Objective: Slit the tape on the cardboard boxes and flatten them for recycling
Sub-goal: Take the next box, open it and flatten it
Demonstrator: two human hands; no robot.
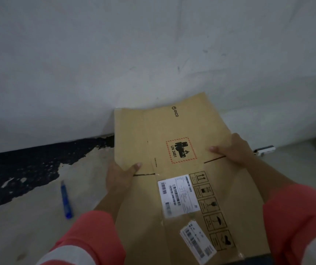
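Note:
A flattened brown cardboard box (174, 131) with a PICO logo, a red-bordered UN 3481 mark and white shipping labels is held out in front of me, its far edge near the white wall. My left hand (120, 175) grips its left edge, thumb on top. My right hand (231, 150) grips its right edge, thumb on the face. A blue utility knife (66, 199) lies on the floor to the left of my left forearm, held by neither hand.
A white wall (115, 54) stands just beyond the box. The pale concrete floor (29, 226) has a black patchy strip (19, 169) along the wall's base at left. A small white object (265, 150) lies on the floor at right.

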